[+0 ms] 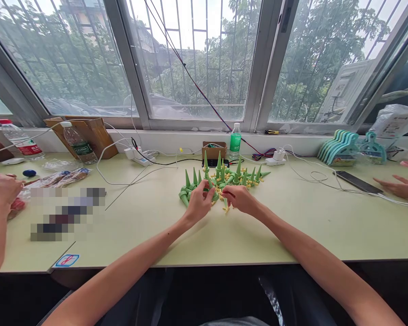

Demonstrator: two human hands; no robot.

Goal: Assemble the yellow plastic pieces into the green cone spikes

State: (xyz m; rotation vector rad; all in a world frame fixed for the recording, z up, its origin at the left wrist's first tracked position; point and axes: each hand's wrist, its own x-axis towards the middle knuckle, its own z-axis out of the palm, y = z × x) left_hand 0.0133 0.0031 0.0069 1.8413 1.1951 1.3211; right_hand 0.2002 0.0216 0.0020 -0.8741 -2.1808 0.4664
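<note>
My left hand is closed around a green plastic watering spike, its pointed cone sticking up past the thumb and fingers. Close beside it on the right, my right hand has its fingertips pinched together at the held piece; whatever is between them is too small to make out. Behind both hands lies a heap of similar green cone-tipped spikes, many with small yellow valve-like parts. More green pieces lie left of my left hand. A small yellow part rests on the table just below my right hand.
A green-labelled bottle and a small cardboard box stand behind the heap. White cables cross the table. Teal hangers and a black phone are at right. Other people's hands reach in from both sides.
</note>
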